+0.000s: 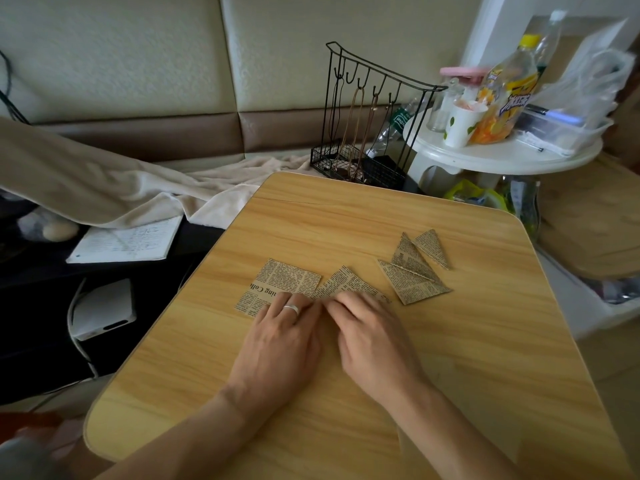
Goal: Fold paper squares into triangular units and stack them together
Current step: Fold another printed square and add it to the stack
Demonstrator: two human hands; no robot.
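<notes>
On the wooden table [467, 358] lies a flat newsprint paper square [282, 278] under the fingers of my left hand [280, 336], which wears a ring. Just right of it a second newsprint piece [349, 284] is partly folded. My right hand [369, 336] has its fingers curled on that piece's near edge, and the fingertips of both hands meet there. The near part of this piece is hidden by my fingers. To the right, folded newsprint triangles [414, 271] lie overlapping in a small heap.
A black wire rack [367, 126] stands just beyond the table's far edge. A white round side table [502, 154] at the back right carries bottles and a cup. A beige blanket [121, 181], a notebook [128, 242] and a white box [104, 308] lie left.
</notes>
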